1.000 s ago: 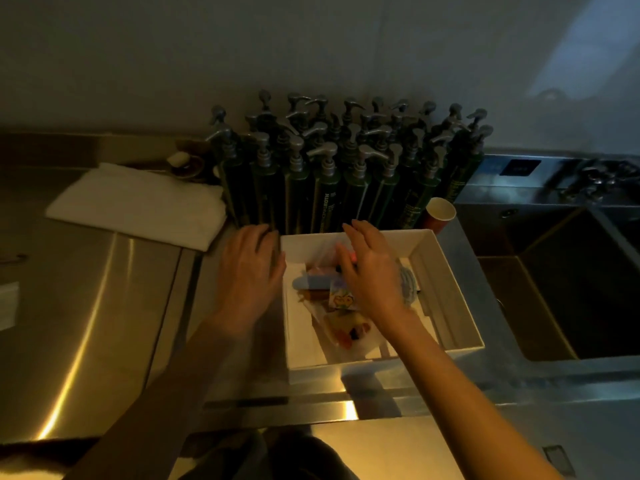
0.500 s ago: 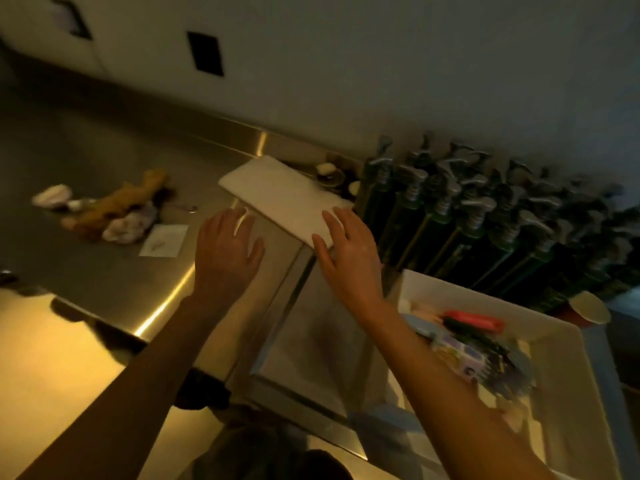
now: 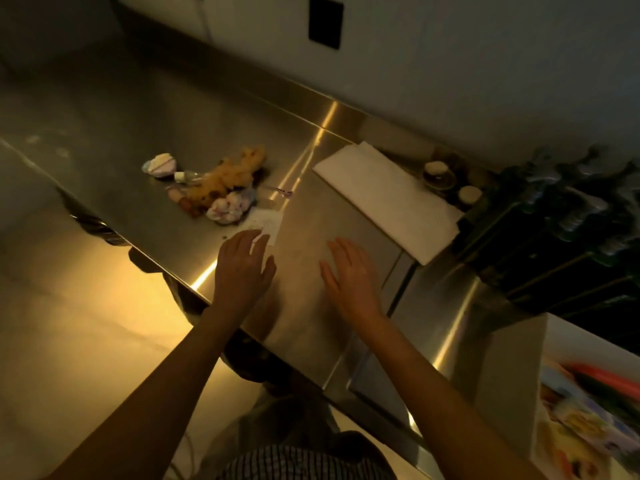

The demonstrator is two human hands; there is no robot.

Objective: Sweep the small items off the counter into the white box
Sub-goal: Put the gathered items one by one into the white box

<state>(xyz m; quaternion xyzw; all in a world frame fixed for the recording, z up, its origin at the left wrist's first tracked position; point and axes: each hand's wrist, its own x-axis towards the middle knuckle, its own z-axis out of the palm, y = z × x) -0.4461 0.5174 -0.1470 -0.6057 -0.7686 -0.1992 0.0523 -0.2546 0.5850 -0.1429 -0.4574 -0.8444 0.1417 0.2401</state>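
Note:
A heap of small items (image 3: 214, 188) lies on the steel counter (image 3: 104, 161) at the left: a yellow plush piece, pale wrapped sweets and a small bottle. A white paper slip (image 3: 268, 223) lies just right of the heap. My left hand (image 3: 242, 268) hovers flat with its fingers spread, and its fingertips reach the slip. My right hand (image 3: 349, 275) is flat and open over bare steel, holding nothing. The white box (image 3: 509, 368) sits at the lower right edge, with coloured packets inside.
A folded white towel (image 3: 388, 199) lies behind my right hand. Several dark pump bottles (image 3: 568, 230) stand packed at the right against the wall. Two small round containers (image 3: 438, 171) sit behind the towel. The counter's front edge runs diagonally below my left hand.
Both hands left the white box and moved left along the counter. The view swung left, so the heap now sits near the centre and the box has slid to the right edge.

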